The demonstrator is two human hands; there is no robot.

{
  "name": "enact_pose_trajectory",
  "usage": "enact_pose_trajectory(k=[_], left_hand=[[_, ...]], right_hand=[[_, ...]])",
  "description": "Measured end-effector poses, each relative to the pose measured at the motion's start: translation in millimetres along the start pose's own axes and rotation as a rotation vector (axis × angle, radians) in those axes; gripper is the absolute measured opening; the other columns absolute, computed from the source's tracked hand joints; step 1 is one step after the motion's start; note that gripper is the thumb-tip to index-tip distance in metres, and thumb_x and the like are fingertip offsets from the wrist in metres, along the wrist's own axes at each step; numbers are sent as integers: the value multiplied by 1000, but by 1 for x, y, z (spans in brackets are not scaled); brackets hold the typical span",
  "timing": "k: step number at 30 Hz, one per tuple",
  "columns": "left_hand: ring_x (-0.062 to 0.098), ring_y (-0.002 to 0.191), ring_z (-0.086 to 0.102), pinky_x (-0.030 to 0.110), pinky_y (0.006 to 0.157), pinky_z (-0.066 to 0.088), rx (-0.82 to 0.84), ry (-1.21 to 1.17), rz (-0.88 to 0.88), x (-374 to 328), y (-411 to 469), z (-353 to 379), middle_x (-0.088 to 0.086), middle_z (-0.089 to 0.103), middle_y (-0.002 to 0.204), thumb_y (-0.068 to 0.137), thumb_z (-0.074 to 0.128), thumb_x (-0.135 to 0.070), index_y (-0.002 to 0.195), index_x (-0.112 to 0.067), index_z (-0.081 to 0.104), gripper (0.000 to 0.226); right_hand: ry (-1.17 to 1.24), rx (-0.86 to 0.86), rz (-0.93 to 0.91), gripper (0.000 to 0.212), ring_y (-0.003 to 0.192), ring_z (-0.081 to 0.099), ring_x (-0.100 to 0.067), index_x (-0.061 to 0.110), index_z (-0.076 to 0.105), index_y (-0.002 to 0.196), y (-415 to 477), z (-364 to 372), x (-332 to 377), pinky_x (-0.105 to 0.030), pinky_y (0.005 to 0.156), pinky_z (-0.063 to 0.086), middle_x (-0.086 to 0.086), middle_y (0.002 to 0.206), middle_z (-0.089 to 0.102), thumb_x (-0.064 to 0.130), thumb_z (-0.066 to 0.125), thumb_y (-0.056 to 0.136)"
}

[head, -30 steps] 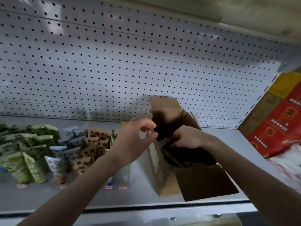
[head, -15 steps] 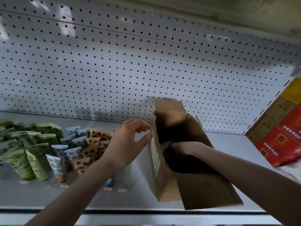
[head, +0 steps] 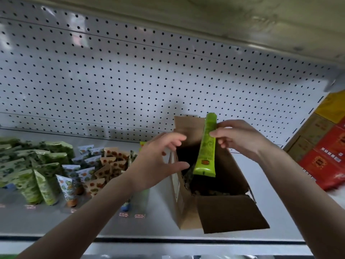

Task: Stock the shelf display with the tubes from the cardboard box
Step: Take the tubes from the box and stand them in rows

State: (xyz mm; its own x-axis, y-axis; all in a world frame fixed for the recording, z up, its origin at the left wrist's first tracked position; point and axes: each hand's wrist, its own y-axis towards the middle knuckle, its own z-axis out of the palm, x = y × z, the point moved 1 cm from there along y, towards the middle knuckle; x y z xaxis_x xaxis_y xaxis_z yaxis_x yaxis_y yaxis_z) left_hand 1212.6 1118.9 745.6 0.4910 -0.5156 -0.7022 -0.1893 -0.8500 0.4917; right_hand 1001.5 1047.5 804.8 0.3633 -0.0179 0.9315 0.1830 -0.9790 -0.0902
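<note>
Your right grip (head: 240, 139) now pinches 1 green tube (head: 206, 146), lifted out of the cardboard box (head: 229, 214); left grip (head: 155, 161) spread. Shelve it next.

White shelf (head: 46, 223) carrying an open cardboard box (head: 233, 215) near its front edge, patterned tubes (head: 46, 184) standing in rows at left, red cartons (head: 328, 165) sitting at right, price labels (head: 139, 215) lying along the front

Cardboard box (head: 220, 212) sits on the shelf (head: 93, 221), standing tubes (head: 46, 174) grouped to its left, stacked cartons (head: 324, 146) off to its right, pegboard (head: 130, 71) behind everything, one tube (head: 206, 146) up over the box's open top.
</note>
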Motion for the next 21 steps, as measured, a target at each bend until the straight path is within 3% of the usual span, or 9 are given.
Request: enact_pose_trajectory(k=[2,5,9,11,13,17,21], left_hand=[[0,101,52,13,81,43,33,-27,23,-9,0,-1,-12,54,114,68,81,-32,121,-43,45,64],[6,104,52,20,81,47,43,-35,149,-18,-2,-6,-10,47,117,69,79,-28,124,-40,47,65],[8,100,56,25,81,50,-18,-27,280,-26,-7,-20,-4,51,118,72,76,-31,112,-22,64,43],[7,92,59,19,80,51,-129,10,336,-31,-7,-31,1,59,107,75,73,-24,103,-13,70,30],[4,83,61,13,76,48,-214,-8,303,-32,-3,-46,1,63,95,76,73,-24,100,-14,70,26],[2,71,58,15,67,47,-228,-72,178,-29,3,-80,-2,64,82,75,72,-26,93,-25,69,18],[12,72,67,30,72,55,-183,-146,99,-24,1,-95,-2,71,82,69,73,-29,90,-21,71,22]], right_hand=[[162,13,0,1,56,49,-12,3,64,80,-9,7,6,-18,51,43,-3,62,58,2,64,81],[267,35,47,4,54,48,-13,3,63,78,-18,24,7,-18,50,42,-8,65,55,5,62,81],[406,42,114,6,56,47,-15,5,64,78,-22,44,10,-21,54,43,-13,70,53,9,62,81],[420,84,132,10,61,51,-17,6,65,86,-25,55,12,-22,56,47,-17,78,57,15,61,84],[298,115,123,18,59,55,-15,9,64,92,-32,67,16,-20,53,49,-17,78,65,25,57,89],[190,-17,-58,30,60,55,-14,10,64,97,-51,84,33,-23,56,50,-9,74,67,38,55,90],[131,-41,-294,17,72,61,-12,14,68,97,-71,99,48,-25,69,57,-8,86,64,26,63,86]])
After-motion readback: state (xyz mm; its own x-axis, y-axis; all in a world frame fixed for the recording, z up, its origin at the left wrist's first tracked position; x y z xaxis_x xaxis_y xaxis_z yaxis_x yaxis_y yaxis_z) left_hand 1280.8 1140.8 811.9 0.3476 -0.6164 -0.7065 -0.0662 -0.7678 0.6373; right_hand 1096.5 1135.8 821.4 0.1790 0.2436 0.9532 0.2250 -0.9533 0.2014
